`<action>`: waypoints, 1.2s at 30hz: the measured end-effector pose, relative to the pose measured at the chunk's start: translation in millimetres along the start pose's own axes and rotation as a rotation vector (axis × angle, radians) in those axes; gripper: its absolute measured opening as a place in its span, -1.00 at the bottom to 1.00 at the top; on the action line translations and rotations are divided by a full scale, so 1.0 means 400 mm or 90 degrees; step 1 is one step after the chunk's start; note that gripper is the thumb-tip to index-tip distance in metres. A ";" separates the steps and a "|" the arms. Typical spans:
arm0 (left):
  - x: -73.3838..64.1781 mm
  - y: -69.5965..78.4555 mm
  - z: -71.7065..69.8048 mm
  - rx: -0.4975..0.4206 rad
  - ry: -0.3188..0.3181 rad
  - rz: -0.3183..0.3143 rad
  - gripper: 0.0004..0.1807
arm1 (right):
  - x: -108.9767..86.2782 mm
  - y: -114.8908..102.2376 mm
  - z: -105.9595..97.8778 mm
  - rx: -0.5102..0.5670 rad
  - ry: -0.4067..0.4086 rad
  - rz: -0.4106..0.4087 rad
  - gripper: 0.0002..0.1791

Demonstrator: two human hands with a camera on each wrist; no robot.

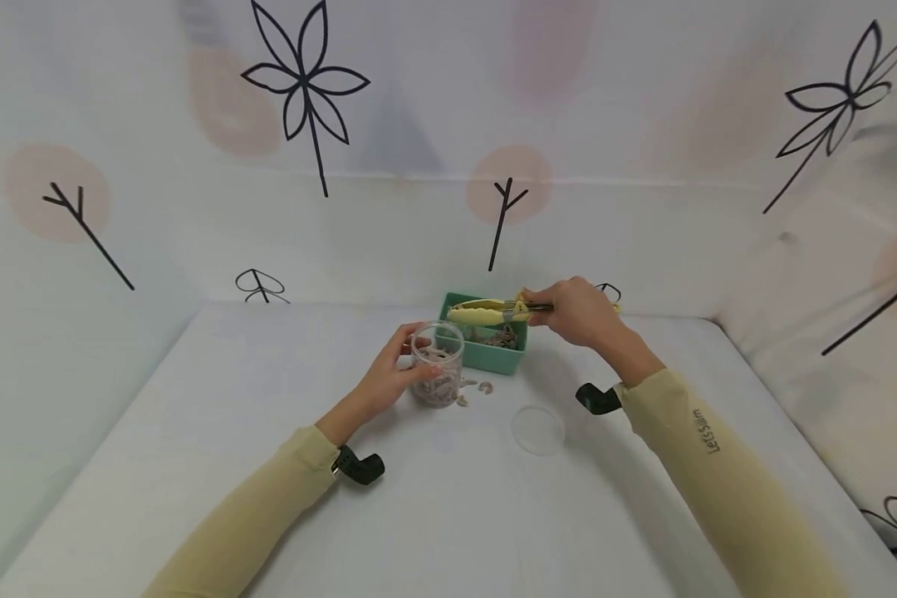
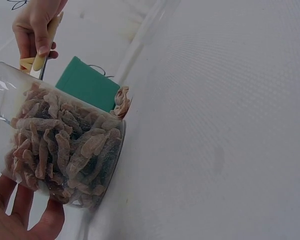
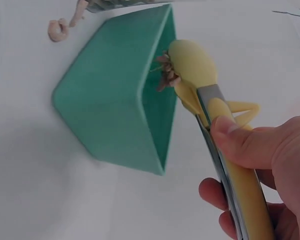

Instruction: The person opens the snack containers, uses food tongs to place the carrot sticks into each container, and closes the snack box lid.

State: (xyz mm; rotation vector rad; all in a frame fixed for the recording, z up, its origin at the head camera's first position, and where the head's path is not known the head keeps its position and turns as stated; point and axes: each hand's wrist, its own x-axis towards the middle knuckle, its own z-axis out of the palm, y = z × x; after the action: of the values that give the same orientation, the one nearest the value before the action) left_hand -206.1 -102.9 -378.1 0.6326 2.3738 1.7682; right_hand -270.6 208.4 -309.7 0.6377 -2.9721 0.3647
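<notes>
My left hand grips a clear jar standing on the table, thumb on the near side and fingers round the far side. Through its wall in the left wrist view show many brownish dried strips. My right hand holds yellow-and-metal tongs above a green box behind the jar. In the right wrist view, a small clump of brownish pieces shows at the tong heads, level with the box opening. Inside the box lie more brownish pieces.
Several loose curled pieces lie on the white table between jar and box. A clear round lid lies flat to the right, nearer me. Behind the table hangs a patterned cloth backdrop.
</notes>
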 end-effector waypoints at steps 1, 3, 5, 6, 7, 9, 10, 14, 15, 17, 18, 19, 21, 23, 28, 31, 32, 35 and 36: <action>-0.001 0.000 0.000 0.000 0.001 0.000 -0.28 | -0.002 0.000 -0.006 0.004 0.003 0.004 -0.45; -0.002 0.001 -0.001 -0.002 0.001 0.000 -0.28 | -0.005 0.002 -0.016 0.014 0.010 0.009 -0.44; -0.002 0.001 -0.002 0.000 0.000 -0.001 -0.28 | -0.007 0.004 -0.024 0.020 0.015 0.011 -0.44; -0.002 0.000 -0.003 0.000 -0.001 -0.002 -0.28 | -0.008 0.006 -0.026 0.022 0.016 0.010 -0.44; -0.002 0.000 -0.003 0.002 -0.001 -0.002 -0.28 | -0.009 0.008 -0.029 0.021 0.018 0.007 -0.44; -0.002 0.000 -0.004 0.005 0.000 0.000 -0.28 | -0.010 0.012 -0.032 0.014 0.015 0.003 -0.44; -0.002 0.000 -0.004 0.006 0.001 0.000 -0.29 | -0.010 0.014 -0.034 0.012 0.012 0.003 -0.44; 0.000 0.000 -0.004 0.006 0.001 0.001 -0.29 | -0.009 0.019 -0.041 -0.002 0.001 0.013 -0.43; 0.001 -0.001 -0.003 0.006 0.001 0.000 -0.29 | -0.009 0.019 -0.044 -0.003 0.000 0.016 -0.43; 0.001 -0.001 -0.003 0.004 0.000 0.000 -0.29 | -0.010 0.018 -0.055 -0.007 0.004 0.021 -0.43; 0.002 -0.001 -0.002 0.003 0.000 -0.001 -0.28 | -0.011 0.018 -0.061 -0.006 0.006 0.020 -0.43; 0.002 -0.001 -0.002 0.003 0.000 -0.002 -0.28 | -0.012 0.016 -0.067 -0.005 0.009 0.019 -0.43; 0.002 -0.002 -0.001 0.003 0.002 -0.002 -0.28 | -0.014 0.013 -0.080 -0.005 0.016 0.015 -0.42; 0.014 -0.030 0.002 0.005 0.009 0.002 -0.28 | -0.017 0.010 -0.091 -0.003 0.019 0.013 -0.42; 0.042 -0.104 0.006 0.008 0.025 0.009 -0.29 | -0.022 0.009 -0.110 0.010 0.023 0.018 -0.43; 0.042 -0.104 0.004 0.007 0.026 0.005 -0.30 | -0.026 0.005 -0.119 0.021 0.032 0.014 -0.43; 0.042 -0.104 0.004 0.006 0.026 0.005 -0.30 | -0.028 0.001 -0.122 0.025 0.037 0.010 -0.43; 0.041 -0.102 0.003 0.008 0.027 0.006 -0.29 | -0.040 -0.016 -0.126 0.051 0.051 -0.005 -0.44; 0.040 -0.102 0.003 0.010 0.026 0.007 -0.29 | -0.044 -0.022 -0.125 0.060 0.055 -0.014 -0.44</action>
State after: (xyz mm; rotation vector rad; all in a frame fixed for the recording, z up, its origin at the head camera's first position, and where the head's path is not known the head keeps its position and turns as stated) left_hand -230.8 -104.9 -414.2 0.6176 2.4172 1.7854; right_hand -249.4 220.0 -261.5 0.6452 -2.8777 0.5189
